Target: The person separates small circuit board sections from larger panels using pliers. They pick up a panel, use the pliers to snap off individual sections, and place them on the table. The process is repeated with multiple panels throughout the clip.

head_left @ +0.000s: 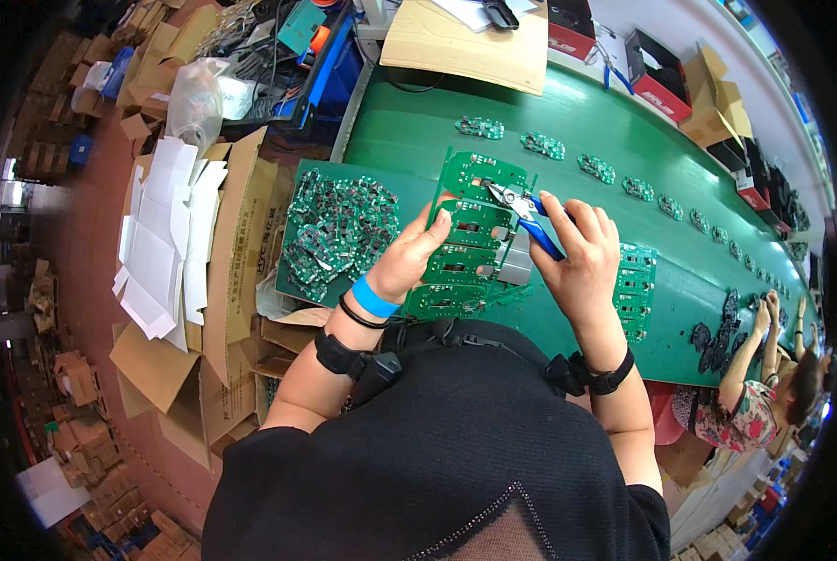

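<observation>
Near the middle of the view, the left hand (409,257) has its grip closed on the left edge of a green circuit board panel (470,238), thumb on the front face and fingers behind, holding it tilted up above the green table (568,122). The panel is a tall strip of several joined boards, one above the other, its top end pointing toward 12 o'clock. The right hand (582,257), at 3 o'clock from the panel, has its grip wrapped tight around the blue handles of a pair of cutters (521,210), whose metal tips rest on the panel's upper part; whether the blades are closed on the board I cannot tell. At 9 o'clock from the left hand a heap of loose small boards (339,234) lies on a green tray (297,290). Just right of the right hand, at 3 o'clock, a stack of green panels (635,285) lies flat on the table. A row of single boards (542,145) runs along the table from 12 o'clock toward 3 o'clock. Open cardboard boxes (241,234) with white sheets stand at 9 o'clock. At 4 o'clock another person (764,393) reaches onto the table beside a dark pile of parts (722,332).
</observation>
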A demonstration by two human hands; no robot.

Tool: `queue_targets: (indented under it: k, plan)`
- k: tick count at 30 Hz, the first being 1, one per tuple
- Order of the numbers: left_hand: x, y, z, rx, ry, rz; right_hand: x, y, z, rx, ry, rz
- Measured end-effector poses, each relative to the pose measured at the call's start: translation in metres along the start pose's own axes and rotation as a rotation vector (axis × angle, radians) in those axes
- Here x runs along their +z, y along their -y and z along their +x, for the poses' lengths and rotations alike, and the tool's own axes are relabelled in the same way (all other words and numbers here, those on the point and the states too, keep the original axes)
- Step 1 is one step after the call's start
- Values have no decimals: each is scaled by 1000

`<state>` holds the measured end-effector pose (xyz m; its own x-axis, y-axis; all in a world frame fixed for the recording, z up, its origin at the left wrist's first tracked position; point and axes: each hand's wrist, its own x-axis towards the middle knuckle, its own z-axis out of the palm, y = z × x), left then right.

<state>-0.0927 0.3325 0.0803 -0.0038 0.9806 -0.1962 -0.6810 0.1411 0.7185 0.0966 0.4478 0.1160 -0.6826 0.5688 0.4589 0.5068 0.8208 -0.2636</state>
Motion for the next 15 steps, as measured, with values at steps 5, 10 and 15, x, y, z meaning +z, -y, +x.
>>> queue_targets:
  k: [5,10,15]
  plan:
    - [-3,2,-3,-45,-23,6,-5,-4,4,30,-72,50]
    - [-20,0,-6,-54,111,-541,-11,-9,-4,103,-37,85]
    - [-27,6,-1,-31,193,-690,0,-2,-12,89,59,83]
